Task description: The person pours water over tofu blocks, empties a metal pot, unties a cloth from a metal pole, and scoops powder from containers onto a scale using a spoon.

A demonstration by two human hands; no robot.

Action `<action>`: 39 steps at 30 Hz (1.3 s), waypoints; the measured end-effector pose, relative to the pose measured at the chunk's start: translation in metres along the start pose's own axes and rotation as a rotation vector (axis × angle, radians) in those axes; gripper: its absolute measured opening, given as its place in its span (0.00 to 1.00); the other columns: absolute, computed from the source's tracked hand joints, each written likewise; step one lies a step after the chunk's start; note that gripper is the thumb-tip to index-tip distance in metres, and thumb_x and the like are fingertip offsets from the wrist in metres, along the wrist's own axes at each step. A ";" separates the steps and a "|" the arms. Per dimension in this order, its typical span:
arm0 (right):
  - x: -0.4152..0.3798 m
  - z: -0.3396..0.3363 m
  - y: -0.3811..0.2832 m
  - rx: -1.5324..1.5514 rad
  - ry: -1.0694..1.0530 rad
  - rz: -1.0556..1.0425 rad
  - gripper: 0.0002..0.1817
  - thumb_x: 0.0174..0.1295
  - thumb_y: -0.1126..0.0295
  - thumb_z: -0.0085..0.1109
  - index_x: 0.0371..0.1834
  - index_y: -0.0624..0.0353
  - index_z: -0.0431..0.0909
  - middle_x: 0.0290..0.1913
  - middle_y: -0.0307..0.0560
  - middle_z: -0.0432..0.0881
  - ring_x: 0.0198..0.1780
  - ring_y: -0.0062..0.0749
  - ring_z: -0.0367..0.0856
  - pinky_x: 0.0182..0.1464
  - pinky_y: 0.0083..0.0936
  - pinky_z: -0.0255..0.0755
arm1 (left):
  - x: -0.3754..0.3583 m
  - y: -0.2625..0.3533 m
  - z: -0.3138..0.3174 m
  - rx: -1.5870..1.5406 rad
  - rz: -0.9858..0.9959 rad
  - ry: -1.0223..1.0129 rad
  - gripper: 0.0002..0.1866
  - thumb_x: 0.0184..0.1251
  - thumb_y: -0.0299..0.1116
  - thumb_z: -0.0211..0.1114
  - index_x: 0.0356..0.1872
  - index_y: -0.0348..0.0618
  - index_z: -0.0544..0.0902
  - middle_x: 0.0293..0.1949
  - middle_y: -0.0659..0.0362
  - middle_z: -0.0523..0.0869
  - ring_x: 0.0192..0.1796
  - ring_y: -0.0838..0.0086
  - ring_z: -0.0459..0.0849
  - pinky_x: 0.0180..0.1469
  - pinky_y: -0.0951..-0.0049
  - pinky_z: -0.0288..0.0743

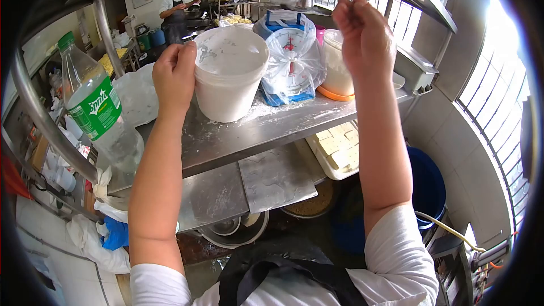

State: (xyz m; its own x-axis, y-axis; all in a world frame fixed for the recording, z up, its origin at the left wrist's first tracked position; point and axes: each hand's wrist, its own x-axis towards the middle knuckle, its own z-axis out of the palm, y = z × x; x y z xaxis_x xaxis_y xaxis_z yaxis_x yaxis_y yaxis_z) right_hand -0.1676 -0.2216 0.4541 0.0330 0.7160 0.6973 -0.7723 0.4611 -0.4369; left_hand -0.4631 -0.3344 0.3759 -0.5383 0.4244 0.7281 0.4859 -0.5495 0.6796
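Observation:
My left hand (174,73) is closed on the left rim of a white plastic bucket (226,93), which stands upright on the metal shelf (255,130). White powder coats the bucket's inner wall and lies scattered around its base. Raised to the right, my right hand (362,37) has its fingers curled together; what they hold, if anything, I cannot make out. Between the hands stands a blue dial scale (292,65) wrapped in clear plastic. Partly behind my right hand is a second white bucket (337,59) on an orange base.
A Sprite bottle (99,102) stands at the left by a metal post. Below the shelf are a tray of pale blocks (337,147), a metal bowl (235,235) and a blue barrel (425,184). Another person (173,8) stands at the back by pans.

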 end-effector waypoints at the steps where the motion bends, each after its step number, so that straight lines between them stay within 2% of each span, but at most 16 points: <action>1: 0.014 -0.001 -0.003 -0.035 0.012 -0.053 0.13 0.72 0.78 0.51 0.53 0.78 0.76 0.41 0.62 0.86 0.38 0.44 0.88 0.45 0.35 0.89 | 0.002 -0.004 -0.001 -0.026 -0.015 0.008 0.18 0.74 0.40 0.66 0.28 0.36 0.82 0.20 0.67 0.75 0.26 0.84 0.68 0.28 0.74 0.61; 5: 0.046 -0.003 -0.009 -0.233 -0.019 -0.157 0.12 0.74 0.76 0.52 0.53 0.73 0.79 0.43 0.58 0.87 0.42 0.34 0.89 0.48 0.29 0.88 | 0.009 -0.013 -0.003 0.050 -0.081 0.043 0.18 0.73 0.40 0.67 0.27 0.35 0.81 0.20 0.67 0.75 0.24 0.83 0.67 0.28 0.73 0.60; 7: 0.060 -0.016 -0.003 -0.452 -0.149 -0.143 0.12 0.75 0.72 0.55 0.58 0.57 0.80 0.48 0.48 0.87 0.37 0.34 0.88 0.41 0.29 0.86 | 0.009 -0.013 -0.001 -0.088 -0.138 0.069 0.18 0.72 0.40 0.68 0.25 0.37 0.81 0.19 0.67 0.74 0.20 0.83 0.67 0.24 0.73 0.59; 9: 0.047 0.001 -0.011 -0.550 -0.171 -0.133 0.10 0.74 0.74 0.54 0.52 0.60 0.82 0.43 0.46 0.87 0.36 0.30 0.86 0.40 0.27 0.85 | 0.010 -0.014 -0.001 -0.140 -0.175 0.076 0.18 0.72 0.40 0.68 0.26 0.38 0.81 0.19 0.67 0.74 0.18 0.82 0.67 0.21 0.73 0.58; 12: 0.039 0.006 -0.016 -0.995 -0.362 -0.320 0.09 0.75 0.78 0.51 0.47 0.64 0.83 0.35 0.41 0.85 0.33 0.23 0.82 0.39 0.23 0.81 | 0.010 -0.011 -0.001 -0.209 -0.283 0.089 0.16 0.71 0.41 0.69 0.27 0.41 0.82 0.19 0.67 0.74 0.15 0.80 0.67 0.17 0.73 0.56; 17: 0.032 -0.005 -0.029 -1.036 -0.452 -0.545 0.08 0.78 0.76 0.51 0.49 0.63 0.82 0.36 0.40 0.84 0.36 0.25 0.80 0.42 0.24 0.78 | 0.015 -0.020 -0.001 -0.264 -0.387 0.107 0.16 0.69 0.43 0.70 0.28 0.42 0.82 0.18 0.66 0.74 0.13 0.79 0.68 0.15 0.74 0.57; 19: 0.036 -0.018 -0.024 -0.809 -0.376 -0.722 0.09 0.79 0.77 0.50 0.52 0.63 0.81 0.38 0.41 0.85 0.37 0.25 0.81 0.43 0.24 0.78 | 0.014 -0.021 -0.004 -0.271 -0.395 0.099 0.16 0.69 0.43 0.70 0.28 0.43 0.81 0.18 0.67 0.74 0.14 0.79 0.67 0.16 0.74 0.57; 21: 0.015 -0.023 -0.043 -0.955 -0.288 -0.703 0.10 0.79 0.75 0.50 0.54 0.63 0.80 0.40 0.42 0.85 0.37 0.25 0.82 0.42 0.24 0.79 | 0.014 -0.023 -0.004 -0.278 -0.408 0.074 0.15 0.69 0.43 0.71 0.29 0.44 0.81 0.18 0.67 0.74 0.14 0.79 0.67 0.16 0.74 0.57; 23: 0.006 -0.034 -0.055 -1.030 -0.076 -0.496 0.10 0.79 0.74 0.50 0.55 0.63 0.80 0.40 0.42 0.85 0.37 0.26 0.83 0.42 0.24 0.79 | 0.011 -0.015 -0.001 -0.299 -0.451 0.122 0.15 0.69 0.43 0.71 0.29 0.45 0.81 0.18 0.67 0.74 0.15 0.80 0.67 0.16 0.75 0.57; 25: 0.011 -0.063 -0.058 -1.101 -0.029 -0.533 0.11 0.79 0.73 0.50 0.55 0.64 0.80 0.42 0.43 0.86 0.37 0.26 0.84 0.42 0.24 0.81 | 0.010 -0.018 -0.003 -0.336 -0.462 0.066 0.14 0.69 0.43 0.72 0.29 0.47 0.81 0.19 0.68 0.74 0.16 0.82 0.67 0.17 0.75 0.56; 27: 0.016 -0.087 -0.062 -1.247 0.014 -0.358 0.14 0.77 0.73 0.51 0.57 0.67 0.82 0.44 0.51 0.90 0.43 0.27 0.89 0.45 0.25 0.84 | 0.010 -0.016 -0.002 -0.314 -0.472 0.061 0.14 0.70 0.43 0.72 0.29 0.47 0.81 0.20 0.69 0.74 0.17 0.83 0.67 0.18 0.76 0.56; 28: 0.021 -0.098 -0.057 -1.272 0.048 -0.318 0.14 0.76 0.71 0.50 0.52 0.59 0.86 0.42 0.47 0.91 0.42 0.32 0.90 0.45 0.32 0.81 | 0.009 -0.014 -0.001 -0.321 -0.471 0.050 0.14 0.70 0.43 0.72 0.29 0.48 0.82 0.20 0.69 0.74 0.17 0.84 0.66 0.18 0.76 0.56; 29: 0.029 -0.113 -0.052 -1.275 0.051 -0.315 0.14 0.76 0.71 0.50 0.52 0.59 0.86 0.42 0.47 0.91 0.42 0.32 0.90 0.45 0.32 0.81 | 0.008 -0.014 0.000 -0.320 -0.474 0.046 0.14 0.70 0.43 0.72 0.29 0.48 0.82 0.20 0.69 0.74 0.17 0.84 0.66 0.18 0.76 0.56; 32: 0.048 -0.142 -0.041 -1.486 -0.049 -0.257 0.15 0.74 0.68 0.52 0.53 0.59 0.86 0.44 0.51 0.91 0.44 0.46 0.89 0.52 0.36 0.80 | 0.008 -0.013 -0.001 -0.301 -0.458 0.038 0.14 0.70 0.43 0.72 0.29 0.48 0.81 0.20 0.69 0.73 0.17 0.84 0.66 0.18 0.76 0.56; 35: 0.052 -0.153 -0.033 -1.525 -0.161 -0.200 0.15 0.73 0.68 0.51 0.53 0.59 0.86 0.43 0.51 0.91 0.44 0.45 0.89 0.53 0.36 0.80 | 0.007 -0.012 0.001 -0.301 -0.438 0.032 0.14 0.70 0.43 0.72 0.29 0.49 0.81 0.20 0.70 0.73 0.17 0.84 0.66 0.17 0.77 0.55; 39: 0.051 -0.147 -0.027 -1.434 -0.159 -0.029 0.17 0.72 0.68 0.49 0.52 0.62 0.86 0.40 0.50 0.92 0.41 0.40 0.89 0.52 0.35 0.81 | 0.006 -0.011 0.002 -0.301 -0.448 0.052 0.14 0.70 0.44 0.72 0.29 0.49 0.80 0.19 0.69 0.73 0.16 0.84 0.66 0.16 0.78 0.55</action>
State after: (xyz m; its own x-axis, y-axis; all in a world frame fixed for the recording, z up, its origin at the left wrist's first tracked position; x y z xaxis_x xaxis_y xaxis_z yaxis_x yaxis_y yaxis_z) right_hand -0.0518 -0.1202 0.4176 -0.1057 0.6766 0.7287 0.5213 0.6618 -0.5388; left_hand -0.4702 -0.3239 0.3733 -0.6849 0.6324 0.3620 -0.0140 -0.5081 0.8612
